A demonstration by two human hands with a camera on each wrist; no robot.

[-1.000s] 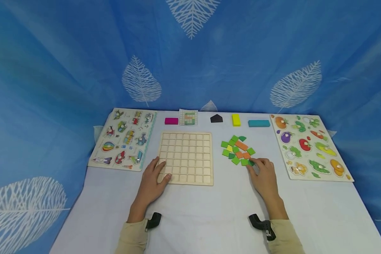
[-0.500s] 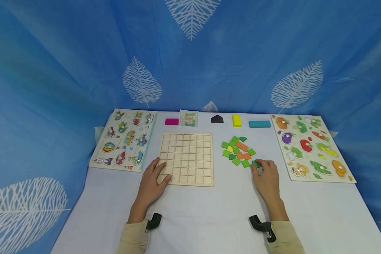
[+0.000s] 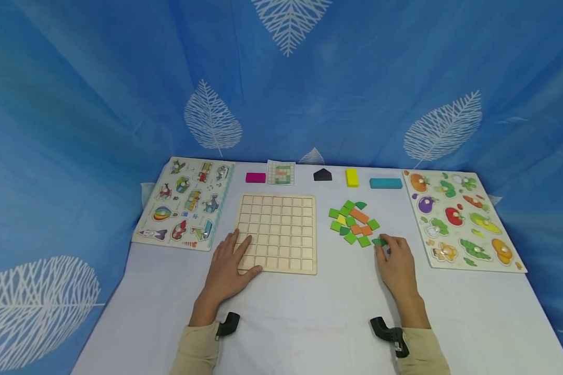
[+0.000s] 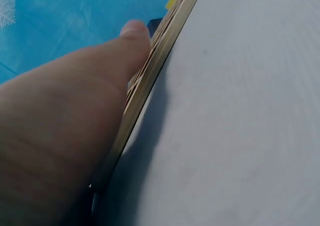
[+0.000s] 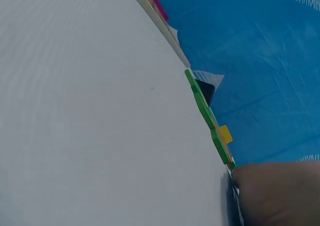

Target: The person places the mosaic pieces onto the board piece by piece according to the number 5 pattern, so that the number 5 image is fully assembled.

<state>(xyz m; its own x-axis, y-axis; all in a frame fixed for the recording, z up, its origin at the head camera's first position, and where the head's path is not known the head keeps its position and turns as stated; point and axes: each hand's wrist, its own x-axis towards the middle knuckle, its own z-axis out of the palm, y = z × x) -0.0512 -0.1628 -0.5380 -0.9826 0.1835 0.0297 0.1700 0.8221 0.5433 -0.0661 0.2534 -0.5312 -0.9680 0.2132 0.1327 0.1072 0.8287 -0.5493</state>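
Dark-green piece (image 3: 379, 242): my right hand (image 3: 398, 266) is pinching it beside loose tiles (image 3: 350, 221). My left hand (image 3: 226, 268), fingers spread, is resting on the wooden grid board (image 3: 281, 230). It is showing no tile; I'm judging all outstanding.

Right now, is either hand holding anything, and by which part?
The right hand pinches a dark green piece by its right end in the head view. The left hand grips nothing; it rests spread at the grid board.

White tbl (image 3: 328, 317) – grid brd (image 3: 278, 234), tiles (image 3: 350, 222)
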